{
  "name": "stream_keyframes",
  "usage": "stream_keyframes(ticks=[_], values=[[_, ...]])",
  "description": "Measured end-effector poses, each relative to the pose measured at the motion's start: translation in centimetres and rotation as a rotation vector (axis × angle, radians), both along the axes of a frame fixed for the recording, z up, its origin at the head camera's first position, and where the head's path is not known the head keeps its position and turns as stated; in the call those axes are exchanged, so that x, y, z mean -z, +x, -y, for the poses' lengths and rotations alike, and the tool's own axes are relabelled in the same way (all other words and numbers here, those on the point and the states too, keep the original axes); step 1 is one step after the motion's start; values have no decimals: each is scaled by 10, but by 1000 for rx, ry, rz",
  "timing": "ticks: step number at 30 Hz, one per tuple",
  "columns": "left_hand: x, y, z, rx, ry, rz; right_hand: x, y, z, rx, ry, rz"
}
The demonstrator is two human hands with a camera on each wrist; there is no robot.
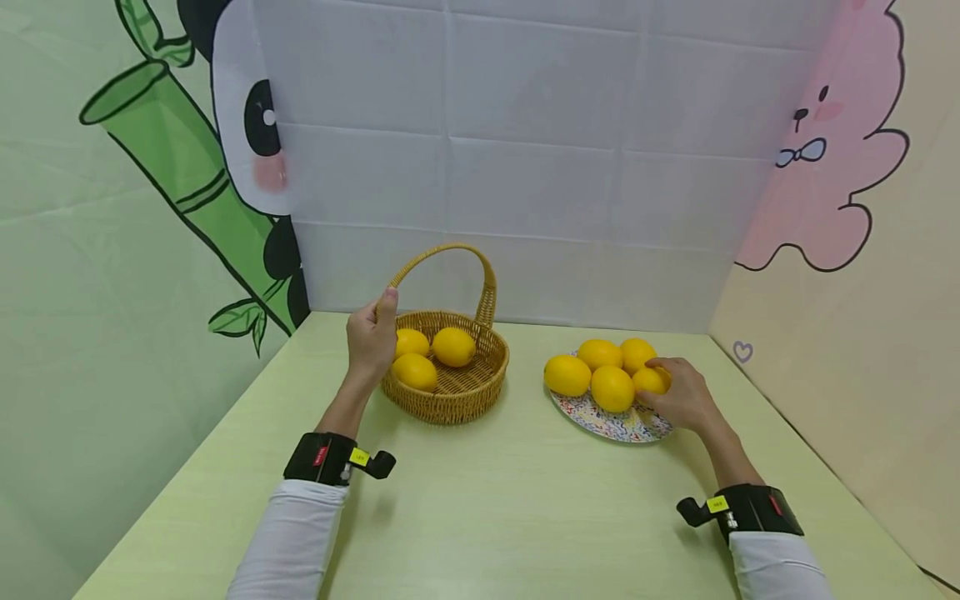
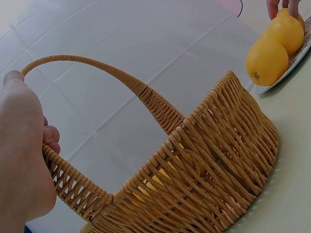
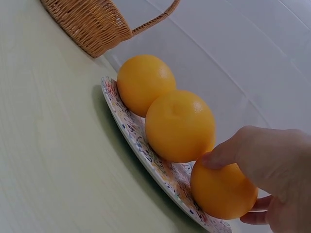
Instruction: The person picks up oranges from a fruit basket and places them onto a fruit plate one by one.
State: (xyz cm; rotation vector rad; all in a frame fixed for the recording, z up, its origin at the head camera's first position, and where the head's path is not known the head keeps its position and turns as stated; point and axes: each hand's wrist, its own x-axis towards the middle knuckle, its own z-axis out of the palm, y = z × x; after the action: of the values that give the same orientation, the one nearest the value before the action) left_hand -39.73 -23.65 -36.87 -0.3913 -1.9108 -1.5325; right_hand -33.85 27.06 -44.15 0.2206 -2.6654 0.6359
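My left hand (image 1: 372, 337) grips the left side of the arched handle (image 1: 486, 292) of a wicker basket (image 1: 450, 407). Three yellow-orange oranges lie inside, among them one orange (image 1: 453, 347) near the back. On the right, my right hand (image 1: 681, 392) holds an orange (image 3: 224, 188) between thumb and fingers at the right side of a patterned plate (image 1: 622, 429). The right wrist view shows this orange low over the plate, beside another orange (image 3: 180, 126). Several oranges sit together on the plate.
Basket and plate stand apart on a pale green table (image 1: 480, 508). Behind them hangs a creased grey-white backdrop (image 1: 525, 192), with a cartoon panda and bamboo (image 1: 172, 158) to the left and a pink figure (image 1: 832, 192) to the right. Both wrists wear black camera straps (image 1: 318, 458).
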Motion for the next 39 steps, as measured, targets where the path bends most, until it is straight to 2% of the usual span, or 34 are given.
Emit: stream_keyframes(ticks=[2, 8, 26, 39], values=[[5, -9, 2, 1, 3, -2, -1, 0, 0, 5, -3, 10], [7, -15, 3, 2, 4, -13, -4, 2, 1, 9, 8, 54], [3, -12, 2, -2, -8, -3, -9, 4, 0, -8, 17, 65], [11, -12, 4, -8, -10, 11, -7, 6, 0, 16, -19, 53]])
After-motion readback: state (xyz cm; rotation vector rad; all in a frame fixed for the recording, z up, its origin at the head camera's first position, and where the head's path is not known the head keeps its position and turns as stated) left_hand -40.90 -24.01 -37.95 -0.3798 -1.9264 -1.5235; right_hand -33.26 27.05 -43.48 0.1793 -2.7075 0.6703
